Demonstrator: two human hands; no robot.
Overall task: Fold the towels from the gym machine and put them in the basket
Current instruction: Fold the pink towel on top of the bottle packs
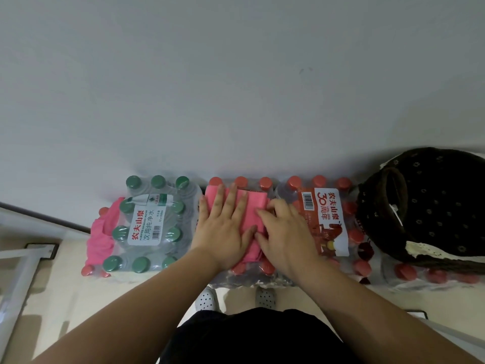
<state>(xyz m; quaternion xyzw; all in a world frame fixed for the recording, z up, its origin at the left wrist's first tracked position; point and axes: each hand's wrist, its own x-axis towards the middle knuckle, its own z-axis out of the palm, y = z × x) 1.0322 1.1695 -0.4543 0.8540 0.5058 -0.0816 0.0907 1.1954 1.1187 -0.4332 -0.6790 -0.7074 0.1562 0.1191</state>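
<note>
Pink towel [252, 204] left of the basket [433, 206]: left hand [223, 229] presses it flat-fingered; right hand [286, 232] bent on its edge, grip unclear; basket's inside too dark to tell.

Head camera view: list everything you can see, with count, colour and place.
red-capped packs: at least three, clear bottles, centre to right
green-capped pack: one, clear bottles, left
centre towel: one, pink, on the middle red-capped pack
crumpled towel: one, pink, far left beside green-capped pack
basket: one, dark brown, far right, on red-capped packs
shoes: two, white dotted, bottom centre
left hand: flat on centre towel
right hand: on centre towel's right side, grip unclear
</note>
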